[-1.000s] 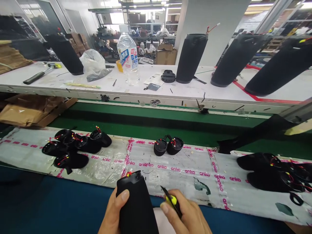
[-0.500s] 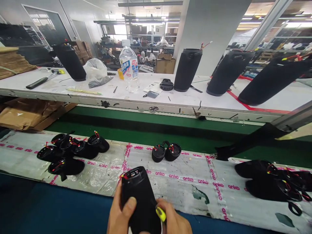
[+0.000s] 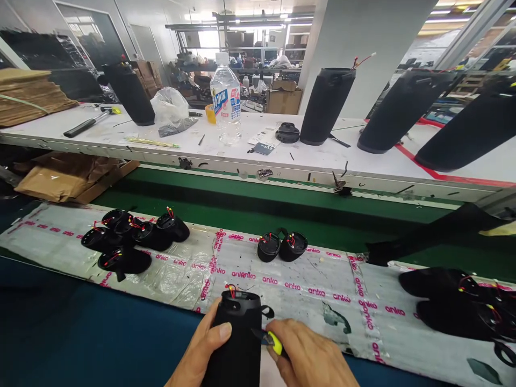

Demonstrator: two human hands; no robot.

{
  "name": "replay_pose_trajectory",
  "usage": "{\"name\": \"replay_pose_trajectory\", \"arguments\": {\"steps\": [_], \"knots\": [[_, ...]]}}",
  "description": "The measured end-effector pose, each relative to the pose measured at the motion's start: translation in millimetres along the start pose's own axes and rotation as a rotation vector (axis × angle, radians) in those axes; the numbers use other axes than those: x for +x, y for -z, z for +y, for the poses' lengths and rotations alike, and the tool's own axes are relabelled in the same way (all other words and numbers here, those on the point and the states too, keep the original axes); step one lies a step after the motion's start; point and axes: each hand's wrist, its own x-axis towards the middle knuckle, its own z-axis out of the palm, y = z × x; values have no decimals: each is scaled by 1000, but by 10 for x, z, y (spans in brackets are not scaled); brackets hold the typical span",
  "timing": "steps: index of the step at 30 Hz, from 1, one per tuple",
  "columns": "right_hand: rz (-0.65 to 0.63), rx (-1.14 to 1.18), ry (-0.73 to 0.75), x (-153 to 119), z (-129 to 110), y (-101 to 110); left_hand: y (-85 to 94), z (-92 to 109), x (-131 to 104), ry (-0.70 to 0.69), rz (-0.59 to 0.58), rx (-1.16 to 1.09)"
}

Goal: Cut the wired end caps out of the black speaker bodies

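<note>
Right now my left hand (image 3: 201,352) is wrapped around the black speaker body (image 3: 237,338), thumb pressed on its fabric side, so the cylinder stands steady with its open end up and the red wires (image 3: 231,289) poking free of the rim. My right hand (image 3: 310,357) is closed on a small yellow-handled cutter (image 3: 271,339), its dark blade laid against the speaker's side just under the little strap loop (image 3: 266,311) — the tool is held low and close, I judge, so the tip can be guided finely while the other hand braces. The speaker sits at the near edge of the table, over the blue mat (image 3: 80,333), just in front of the plastic sheet (image 3: 314,301) with pink lettering taped down to protect the surface. Farther out on that sheet lie a pair of black end caps (image 3: 282,246) with wires, a cluster of more caps (image 3: 133,239) to the left, and another dark pile (image 3: 455,301) to the right — all within reach. Beyond the green belt (image 3: 250,207), the far table (image 3: 282,156) carries upright speaker shells (image 3: 327,105), a water bottle (image 3: 226,102) and a plastic bag (image 3: 171,110).
</note>
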Motion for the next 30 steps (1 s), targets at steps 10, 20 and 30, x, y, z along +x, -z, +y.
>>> {"name": "replay_pose_trajectory", "arguments": {"steps": [10, 20, 30], "knots": [[-86, -192, 206, 215, 51, 286, 61, 129, -2, -56, -176, 168], [-204, -266, 259, 254, 101, 393, 44, 102, -1, -35, -154, 215], [-141, -302, 250, 240, 125, 410, 14, 102, 53, -67, -150, 299]]}}
